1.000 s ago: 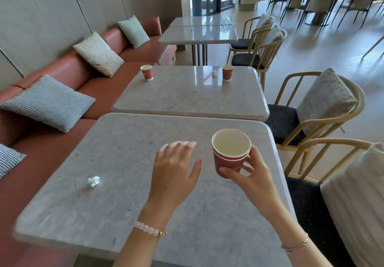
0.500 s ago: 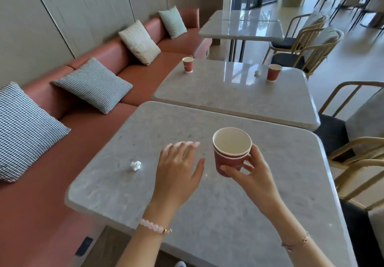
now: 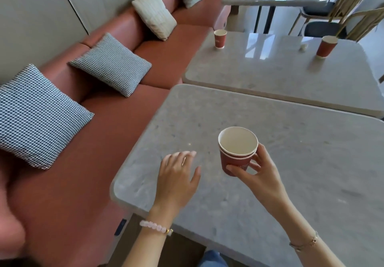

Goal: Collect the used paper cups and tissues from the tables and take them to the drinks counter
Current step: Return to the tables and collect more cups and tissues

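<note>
While the right hand (image 3: pixel 259 175) pinches the stacked paper cups (image 3: pixel 236 152), the left hand (image 3: pixel 176 175) hovers over the tabletop (image 3: pixel 311 173), fingers loosely straight.

No text can be read. The stacked cups (image 3: pixel 232 160) in the right hand (image 3: pixel 259 175) carry a pale print low on the side, too blurred to make out. The far cup (image 3: pixel 219 39) bears a faint mark, likewise illegible.

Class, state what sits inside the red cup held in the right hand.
A second cup nests inside the outer cup, its white interior looking empty. The outer cup's own interior is covered.
</note>
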The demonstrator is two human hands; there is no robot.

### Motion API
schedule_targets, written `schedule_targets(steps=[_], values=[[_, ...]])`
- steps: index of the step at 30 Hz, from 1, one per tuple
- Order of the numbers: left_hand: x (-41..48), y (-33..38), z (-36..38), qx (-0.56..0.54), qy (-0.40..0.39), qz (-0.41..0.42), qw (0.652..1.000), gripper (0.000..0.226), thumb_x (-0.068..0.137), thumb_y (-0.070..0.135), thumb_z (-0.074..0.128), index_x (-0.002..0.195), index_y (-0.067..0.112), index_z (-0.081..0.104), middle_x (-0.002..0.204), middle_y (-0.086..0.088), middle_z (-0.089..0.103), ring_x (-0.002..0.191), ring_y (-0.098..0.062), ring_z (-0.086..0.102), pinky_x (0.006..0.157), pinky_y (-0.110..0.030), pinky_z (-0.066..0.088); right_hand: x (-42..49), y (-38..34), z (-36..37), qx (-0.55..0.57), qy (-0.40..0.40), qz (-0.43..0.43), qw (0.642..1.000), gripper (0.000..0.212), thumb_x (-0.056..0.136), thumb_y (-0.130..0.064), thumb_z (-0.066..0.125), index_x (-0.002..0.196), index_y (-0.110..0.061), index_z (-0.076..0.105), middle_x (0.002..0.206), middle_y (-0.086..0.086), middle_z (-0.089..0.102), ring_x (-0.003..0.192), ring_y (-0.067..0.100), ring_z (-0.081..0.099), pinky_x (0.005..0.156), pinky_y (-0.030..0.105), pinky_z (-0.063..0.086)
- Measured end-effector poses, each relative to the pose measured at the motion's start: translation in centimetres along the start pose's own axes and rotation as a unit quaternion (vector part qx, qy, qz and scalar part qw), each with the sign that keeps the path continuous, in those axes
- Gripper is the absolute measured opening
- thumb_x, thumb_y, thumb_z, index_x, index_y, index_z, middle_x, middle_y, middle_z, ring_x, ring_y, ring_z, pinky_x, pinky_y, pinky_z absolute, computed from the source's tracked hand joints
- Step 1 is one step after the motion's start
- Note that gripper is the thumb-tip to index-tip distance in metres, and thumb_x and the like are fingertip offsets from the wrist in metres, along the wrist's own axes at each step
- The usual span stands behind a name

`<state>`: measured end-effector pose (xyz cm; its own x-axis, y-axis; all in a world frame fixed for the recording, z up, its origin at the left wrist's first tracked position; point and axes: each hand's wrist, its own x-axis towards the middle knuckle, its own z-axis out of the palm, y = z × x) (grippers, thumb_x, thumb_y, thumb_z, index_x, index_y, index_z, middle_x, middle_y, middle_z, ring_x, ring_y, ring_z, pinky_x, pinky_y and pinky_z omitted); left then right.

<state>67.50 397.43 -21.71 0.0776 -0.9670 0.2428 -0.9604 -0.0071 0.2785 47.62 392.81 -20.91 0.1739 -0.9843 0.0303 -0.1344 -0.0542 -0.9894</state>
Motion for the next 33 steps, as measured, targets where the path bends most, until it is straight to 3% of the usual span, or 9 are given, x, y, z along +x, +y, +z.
schedule_targets(steps=[3, 9, 16, 23, 33], values=[[-0.5, -2.9, 2.2, 0.002, -0.031, -0.006, 0.999, 0.035, 0.088, 0.031, 0.057, 0.117, 0.013, 0.061, 0.116, -0.003, 0.065, 0.106, -0.023, 0.060, 0.093, -0.039, 0.045, 0.1, 0.7, 1.1, -0.016, 0.002, 0.005, 1.000, 0.065, 0.063, -0.016, 0.086, 0.118, -0.034, 0.054, 0.100, -0.021, 0.065, 0.099, 0.000, 0.061, 0.083, 0.010, 0.046], [-0.1, -7.1, 6.2, -0.009, -0.076, -0.044, 0.996, 0.043, 0.080, 0.028, 0.069, 0.119, 0.015, 0.058, 0.120, -0.003, 0.061, 0.107, -0.025, 0.058, 0.085, -0.037, 0.047, 0.6, 0.9, 2.3, -0.038, 0.015, 0.008, 0.999, 0.061, 0.065, -0.007, 0.084, 0.110, -0.037, 0.056, 0.098, -0.021, 0.066, 0.097, 0.001, 0.061, 0.084, 0.010, 0.046], [1.9, -8.1, 9.7, -0.022, -0.147, -0.058, 0.987, 0.059, 0.085, 0.030, 0.063, 0.138, 0.018, 0.041, 0.142, 0.001, 0.044, 0.126, -0.019, 0.043, 0.100, -0.031, 0.033, 1.1, 1.0, 1.8, -0.046, 0.034, 0.019, 0.998, 0.066, 0.064, -0.009, 0.085, 0.111, -0.044, 0.055, 0.100, -0.021, 0.066, 0.097, 0.000, 0.062, 0.082, 0.009, 0.046], [3.0, -8.1, 10.5, -0.039, -0.118, -0.052, 0.991, 0.034, 0.082, 0.005, 0.062, 0.115, 0.011, 0.061, 0.116, -0.006, 0.061, 0.103, -0.027, 0.058, 0.089, -0.035, 0.043, 1.2, 1.1, 1.5, -0.042, 0.052, 0.023, 0.998, 0.064, 0.060, -0.018, 0.085, 0.112, -0.038, 0.055, 0.099, -0.020, 0.066, 0.096, 0.001, 0.062, 0.082, 0.010, 0.045], [5.9, -4.2, 6.7, -0.120, -0.023, 0.010, 0.992, 0.021, 0.078, 0.001, 0.067, 0.099, 0.006, 0.067, 0.099, -0.010, 0.066, 0.087, -0.033, 0.061, 0.077, -0.042, 0.049, 1.3, 0.4, 0.0, -0.033, 0.092, 0.025, 0.995, 0.061, 0.055, -0.034, 0.080, 0.109, -0.044, 0.054, 0.099, -0.024, 0.065, 0.098, -0.003, 0.061, 0.081, 0.011, 0.047]])
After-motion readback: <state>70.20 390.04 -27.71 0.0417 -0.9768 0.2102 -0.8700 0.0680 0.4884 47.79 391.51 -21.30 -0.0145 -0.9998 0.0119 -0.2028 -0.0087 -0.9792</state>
